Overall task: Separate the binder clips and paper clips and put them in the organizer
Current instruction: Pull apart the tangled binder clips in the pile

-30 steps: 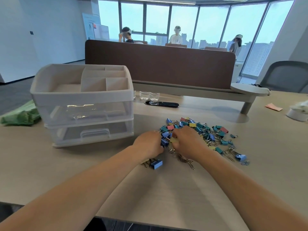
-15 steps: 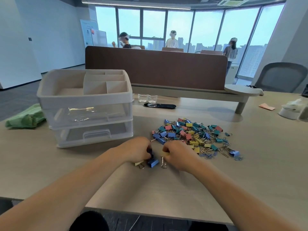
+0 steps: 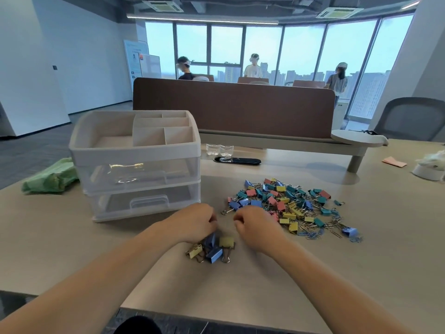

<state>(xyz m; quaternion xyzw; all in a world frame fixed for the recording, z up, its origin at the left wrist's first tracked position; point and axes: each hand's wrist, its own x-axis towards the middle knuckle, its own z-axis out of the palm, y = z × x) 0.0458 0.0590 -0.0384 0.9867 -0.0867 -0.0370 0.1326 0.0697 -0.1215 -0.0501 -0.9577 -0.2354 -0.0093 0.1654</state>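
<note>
Pale counter (image 3: 231,285) carries a heap of binder clips (image 3: 284,203) and paper clips (image 3: 310,234) just right of the right hand (image 3: 255,225), with the organizer (image 3: 134,150) beyond the left hand (image 3: 195,222). Both hands are curled, but I cannot tell whether either pinches anything. A few loose clips (image 3: 213,250) lie against the left wrist.

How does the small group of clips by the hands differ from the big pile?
The small group has only a few binder clips; the big pile has many. The small group shows only yellow and blue; the big pile also has teal and pink. Blue paper clips lie at the big pile's near edge; none show in the small group. Both lie on the table, outside the organizer.
</note>
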